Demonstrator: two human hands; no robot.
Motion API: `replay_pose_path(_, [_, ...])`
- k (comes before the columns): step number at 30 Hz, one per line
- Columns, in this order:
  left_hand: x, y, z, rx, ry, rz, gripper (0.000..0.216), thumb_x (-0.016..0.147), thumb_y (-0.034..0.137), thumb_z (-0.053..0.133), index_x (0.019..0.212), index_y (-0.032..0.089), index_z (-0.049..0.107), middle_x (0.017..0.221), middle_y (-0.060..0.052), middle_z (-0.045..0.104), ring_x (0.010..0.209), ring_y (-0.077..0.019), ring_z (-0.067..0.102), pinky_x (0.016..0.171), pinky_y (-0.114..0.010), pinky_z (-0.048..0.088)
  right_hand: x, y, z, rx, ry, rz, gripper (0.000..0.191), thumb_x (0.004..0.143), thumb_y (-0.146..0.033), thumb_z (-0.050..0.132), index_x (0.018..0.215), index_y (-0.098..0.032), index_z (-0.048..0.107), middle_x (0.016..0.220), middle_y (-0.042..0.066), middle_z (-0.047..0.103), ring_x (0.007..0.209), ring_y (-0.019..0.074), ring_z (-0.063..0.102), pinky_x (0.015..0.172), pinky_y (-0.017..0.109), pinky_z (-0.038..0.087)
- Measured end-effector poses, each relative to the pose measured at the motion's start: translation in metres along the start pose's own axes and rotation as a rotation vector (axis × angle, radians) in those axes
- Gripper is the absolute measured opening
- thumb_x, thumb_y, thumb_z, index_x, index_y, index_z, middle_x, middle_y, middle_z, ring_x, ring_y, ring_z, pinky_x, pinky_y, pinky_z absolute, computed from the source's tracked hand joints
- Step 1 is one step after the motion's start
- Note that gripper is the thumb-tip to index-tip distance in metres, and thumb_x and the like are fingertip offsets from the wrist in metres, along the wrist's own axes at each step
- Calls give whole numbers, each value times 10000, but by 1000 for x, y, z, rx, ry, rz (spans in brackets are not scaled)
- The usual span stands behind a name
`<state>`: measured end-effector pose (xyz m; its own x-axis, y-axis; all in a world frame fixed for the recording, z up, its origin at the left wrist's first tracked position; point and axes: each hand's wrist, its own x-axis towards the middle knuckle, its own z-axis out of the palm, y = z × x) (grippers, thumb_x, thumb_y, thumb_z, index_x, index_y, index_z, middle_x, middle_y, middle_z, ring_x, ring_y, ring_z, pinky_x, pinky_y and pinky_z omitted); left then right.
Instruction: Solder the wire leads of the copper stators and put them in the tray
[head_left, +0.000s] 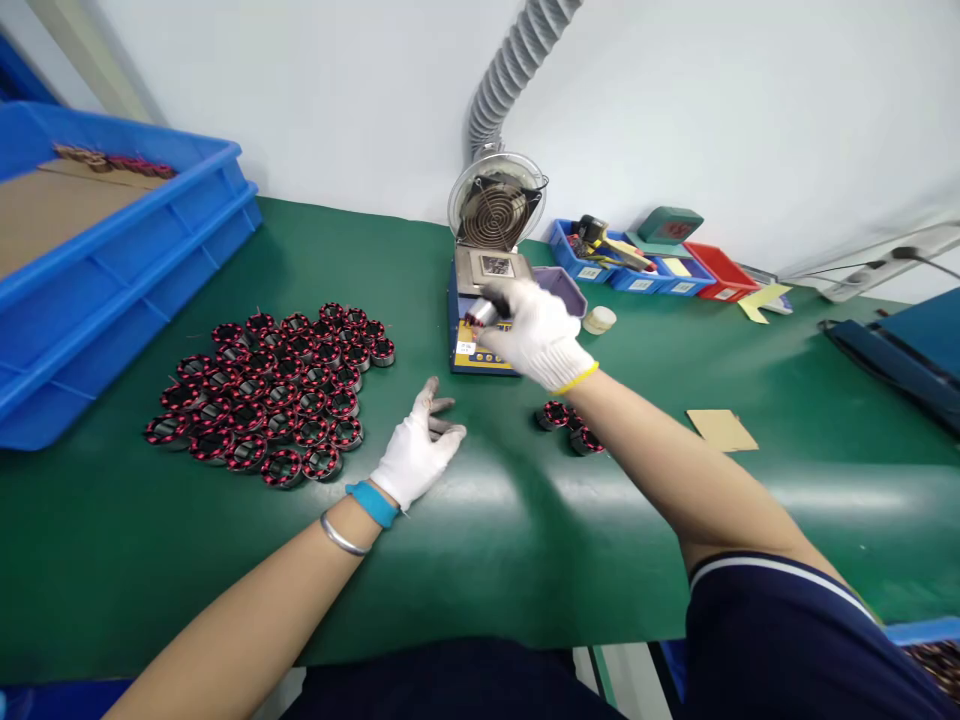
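Note:
My right hand, in a white glove with a yellow cuff, grips a motor stator with a metal outside between thumb and fingers. It holds the stator in front of a blue-and-yellow benchtop unit that looks like a solder pot, with a shiny square surface on top. My left hand, gloved in white with darkened fingertips, is low over the green table with fingers apart and nothing in them. To its left, several stators with red-and-black ends stand in a cluster. A few more stators sit under my right forearm.
Behind the unit are a round fan guard and a grey duct. Blue bins with tools and a red bin line the wall. A large blue crate stands left; a cardboard piece lies right.

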<state>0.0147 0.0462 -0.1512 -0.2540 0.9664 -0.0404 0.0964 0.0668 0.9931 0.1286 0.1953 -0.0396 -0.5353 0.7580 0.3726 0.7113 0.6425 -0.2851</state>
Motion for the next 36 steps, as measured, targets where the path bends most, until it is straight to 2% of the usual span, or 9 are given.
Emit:
replay_pose_path(3, [0,3,0,19,6,-18,752,736,265,636,1414,168,326,1191,-140,638,815,-166,671,746,-315,548,38,10,-21,-355,22,-151,481,764,-305,614,1228,-194,544,1148,127,582,1092,328,537,912,491,433])
replay_pose_path(7, [0,4,0,22,12,-29,718,729,262,641,1388,176,370,1144,-119,660,806,-165,673,748,-313,548,79,14,-29,-608,-50,-182,344,854,-244,509,1180,-136,543,1156,152,558,1121,307,492,908,456,399])
replay_pose_path(12, [0,4,0,30,0,-18,676,736,248,636,1366,188,400,1110,-102,674,802,-164,674,734,-308,556,104,17,-15,-686,-122,-204,278,908,-118,354,1072,-85,576,1113,163,564,1125,312,489,913,476,378])
replay_pose_path(19, [-1,9,-1,129,-35,-35,642,764,248,605,1364,152,398,1161,-112,655,828,-151,669,777,-299,547,106,13,3,-768,-181,-294,328,898,-48,284,1021,-81,586,1043,137,591,1082,269,515,949,473,355])
replay_pose_path(24, [-1,10,-1,138,-37,-31,623,764,227,596,1354,156,412,1148,-104,663,830,-150,670,764,-293,552,106,13,-7,-755,-120,-246,309,871,-62,337,1032,-104,597,1059,143,593,1081,287,520,929,483,374])
replay_pose_path(26, [-1,9,-1,129,-32,-28,614,761,222,599,1346,166,422,1138,-97,667,827,-149,671,756,-292,554,105,17,-15,-704,-55,-167,284,848,-150,437,1082,-129,595,1101,144,589,1076,303,522,905,485,402])
replay_pose_path(28, [-1,9,-1,118,-27,-26,609,758,219,601,1341,171,429,1130,-93,671,822,-148,671,753,-291,555,102,24,-23,-621,-1,-65,366,790,-262,552,1139,-157,584,1141,143,582,1059,313,535,892,484,427])
replay_pose_path(31, [0,8,-1,117,-25,-26,611,759,225,603,1342,166,430,1125,-95,672,814,-146,670,761,-293,553,96,34,-28,-414,72,108,480,737,-341,607,1195,-203,575,1145,120,602,1025,305,570,880,468,465])
replay_pose_path(36, [1,8,-1,132,-22,-20,610,764,242,599,1343,152,428,1122,-102,670,796,-140,665,751,-287,553,88,43,-26,39,114,329,432,749,-339,603,1142,-162,636,1020,83,683,990,251,622,911,380,476])
